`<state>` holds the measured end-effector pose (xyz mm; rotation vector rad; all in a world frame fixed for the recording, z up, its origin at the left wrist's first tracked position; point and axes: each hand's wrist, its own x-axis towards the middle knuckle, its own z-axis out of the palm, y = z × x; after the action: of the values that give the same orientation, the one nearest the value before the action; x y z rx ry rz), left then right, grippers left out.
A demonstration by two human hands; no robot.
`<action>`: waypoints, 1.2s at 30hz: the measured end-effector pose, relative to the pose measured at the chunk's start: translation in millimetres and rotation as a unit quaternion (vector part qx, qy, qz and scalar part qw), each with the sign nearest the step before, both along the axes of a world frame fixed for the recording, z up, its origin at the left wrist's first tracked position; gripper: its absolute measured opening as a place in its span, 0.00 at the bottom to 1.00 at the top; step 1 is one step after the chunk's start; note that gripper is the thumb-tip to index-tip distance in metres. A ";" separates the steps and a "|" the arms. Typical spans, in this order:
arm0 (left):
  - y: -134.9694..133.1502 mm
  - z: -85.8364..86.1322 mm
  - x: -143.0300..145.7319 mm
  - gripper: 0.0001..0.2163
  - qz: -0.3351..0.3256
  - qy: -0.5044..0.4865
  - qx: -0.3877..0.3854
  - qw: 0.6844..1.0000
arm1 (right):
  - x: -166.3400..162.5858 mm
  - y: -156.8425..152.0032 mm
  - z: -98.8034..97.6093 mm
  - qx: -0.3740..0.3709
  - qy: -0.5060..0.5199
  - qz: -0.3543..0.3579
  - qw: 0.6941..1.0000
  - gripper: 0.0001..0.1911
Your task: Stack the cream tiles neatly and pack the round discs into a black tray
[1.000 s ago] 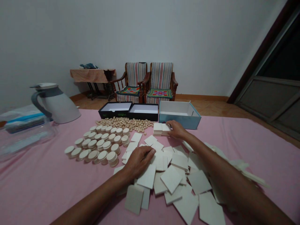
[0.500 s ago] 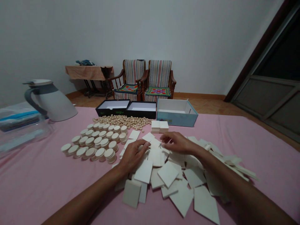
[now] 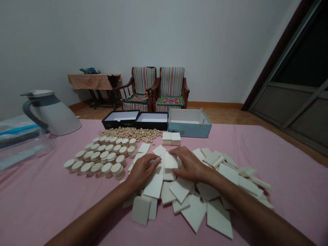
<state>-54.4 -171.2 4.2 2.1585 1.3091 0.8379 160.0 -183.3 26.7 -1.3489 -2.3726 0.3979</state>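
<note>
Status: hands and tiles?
Right hand at a white tile, grip unclear. Left hand over loose tiles, grip hidden. Loose tiles crowd both hands; two short stacks before blue box.

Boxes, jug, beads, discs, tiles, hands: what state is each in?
Black boxes, open
Blue box, open
Jug, upright, lid down
Beads, loosely heaped
Discs, stacked in rows
Loose tiles, strewn and overlapping
Tile stacks, neat, side by side
Left hand, half-curled over loose tiles
Right hand, touching one tile, grip unclear

2 striped-covered wooden armchairs point(image 3: 172, 80) stand on a brown floor point(image 3: 222, 118) before a pale wall point(image 3: 210, 44).
</note>
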 end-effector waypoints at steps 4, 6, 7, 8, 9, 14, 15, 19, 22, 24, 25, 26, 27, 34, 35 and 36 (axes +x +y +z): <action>-9.5 -5.4 -10.5 0.15 0.022 0.009 0.050 0.998 | 41.8 45.0 -5.0 0.004 -0.053 -0.140 0.989 0.28; -13.5 -8.8 -14.3 0.15 0.022 0.020 0.070 0.997 | 56.9 67.7 -10.5 -0.024 -0.112 -0.178 0.977 0.27; -14.7 -10.3 -15.6 0.15 0.024 0.026 0.082 0.996 | 61.6 77.3 -13.6 -0.027 -0.119 -0.185 0.975 0.27; -15.4 -11.6 -16.5 0.15 0.027 0.032 0.095 0.995 | 64.3 85.5 -16.7 -0.030 -0.127 -0.188 0.973 0.27; -15.7 -12.6 -17.0 0.15 0.029 0.037 0.107 0.993 | 65.5 92.2 -19.7 -0.032 -0.129 -0.188 0.973 0.27; -13.9 -12.9 -15.9 0.15 0.008 0.053 0.112 0.992 | 62.8 109.4 -30.8 -0.048 -0.123 -0.169 0.977 0.22; -13.6 -12.7 -15.5 0.15 0.003 0.055 0.108 0.993 | 62.8 111.0 -32.2 -0.053 -0.119 -0.164 0.978 0.23; -12.8 -13.0 -15.3 0.15 -0.008 0.054 0.109 0.993 | 66.3 113.9 -32.3 -0.074 -0.097 -0.144 0.982 0.27; -12.4 -13.4 -15.5 0.14 -0.013 0.053 0.114 0.992 | 68.9 106.7 -22.9 -0.078 -0.079 -0.141 0.984 0.23; -12.5 -12.7 -15.1 0.15 -0.013 0.054 0.116 0.992 | 70.2 93.4 -12.2 -0.091 -0.070 -0.128 0.985 0.18; -12.6 -12.0 -14.9 0.15 -0.014 0.054 0.116 0.992 | 70.9 84.0 -6.2 -0.109 -0.065 -0.103 0.987 0.16; -12.7 -11.2 -14.6 0.15 -0.015 0.054 0.116 0.992 | 71.5 73.2 -0.1 -0.133 -0.058 -0.065 0.987 0.15; -12.8 -10.5 -14.4 0.15 -0.017 0.053 0.115 0.992 | 72.2 61.6 5.5 -0.178 -0.039 0.009 0.983 0.18; -12.3 -8.8 -14.1 0.14 -0.023 0.052 0.110 0.992 | 69.1 6.1 14.1 -0.212 -0.035 0.215 0.953 0.39; -12.3 -8.9 -14.1 0.14 -0.021 0.052 0.109 0.992 | 68.3 4.7 12.3 -0.208 -0.034 0.212 0.954 0.39; -12.3 -9.0 -14.1 0.14 -0.021 0.052 0.108 0.993 | 67.9 4.7 10.8 -0.205 -0.035 0.203 0.957 0.38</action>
<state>-68.5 -183.5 -4.8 2.4183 1.2697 0.8965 228.0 -178.7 37.4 -1.0269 -2.7307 1.0227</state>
